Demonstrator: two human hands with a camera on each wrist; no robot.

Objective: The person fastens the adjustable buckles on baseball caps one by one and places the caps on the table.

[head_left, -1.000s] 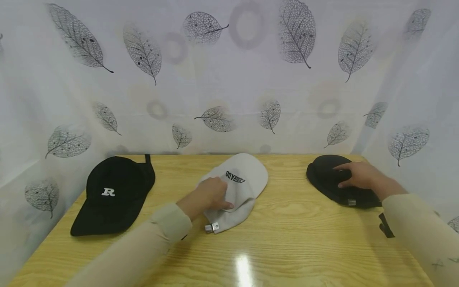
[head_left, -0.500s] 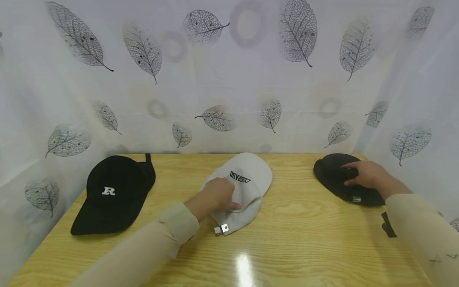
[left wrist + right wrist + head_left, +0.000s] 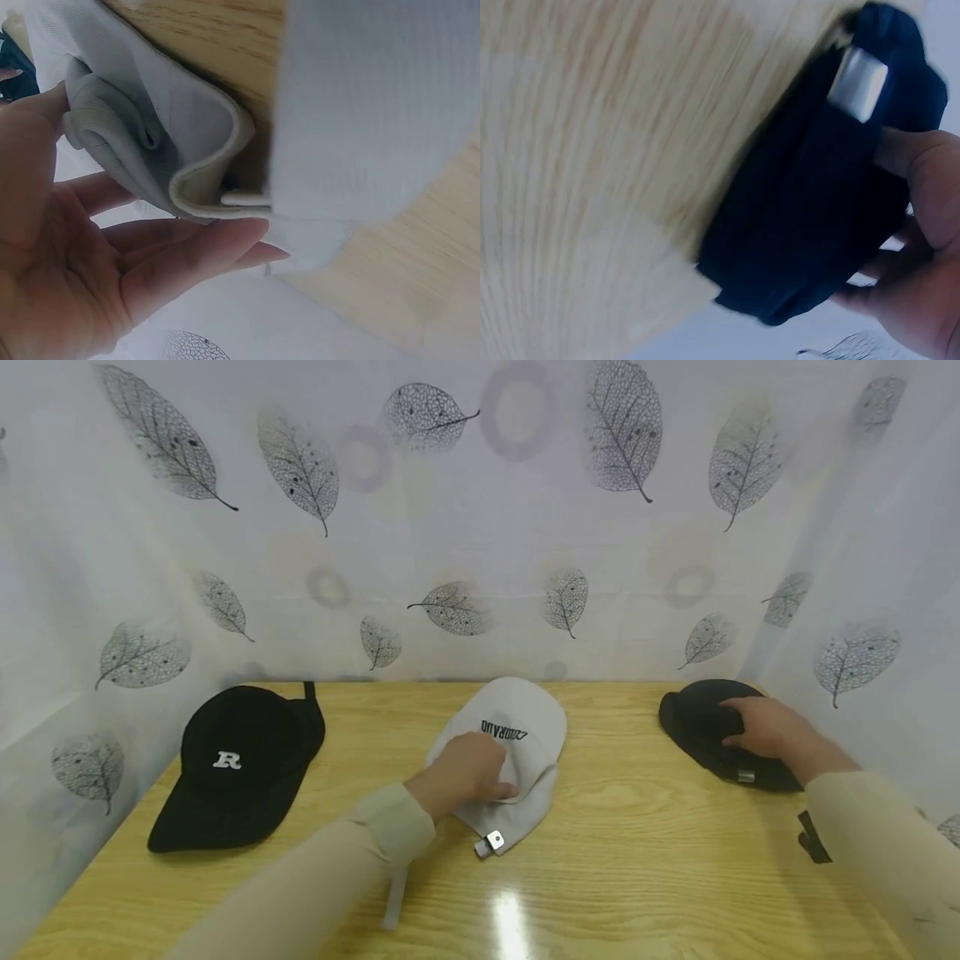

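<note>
At the middle of the wooden table (image 3: 615,868), your left hand (image 3: 467,772) grasps the white cap (image 3: 534,752), its soft cloth bunched between thumb and fingers; you seem to hold it that way because the limp crown offers little that is firm to catch. The white cap's lettering reads upside down to you, and its metal buckle (image 3: 493,841) lies at the near edge, clear of your fingers. A pale strap (image 3: 395,897) trails nearer to you than the white cap, presumably loose because your grip takes cloth and not strap. Well to the right of the white cap, your right hand (image 3: 767,727) pinches the plain black cap (image 3: 707,722), thumb on one face and fingers on the other, likely to keep its slack body together; its silvery clip (image 3: 746,776) is uncovered. Whether either cap's weight is off the table cannot be told. Well to the left of the white cap rests the R-marked black cap (image 3: 240,793), brim turned your way, touched by neither hand, its crown seemingly stiff enough to stand unheld. Behind the white cap hangs a leaf-printed curtain (image 3: 487,543).
</note>
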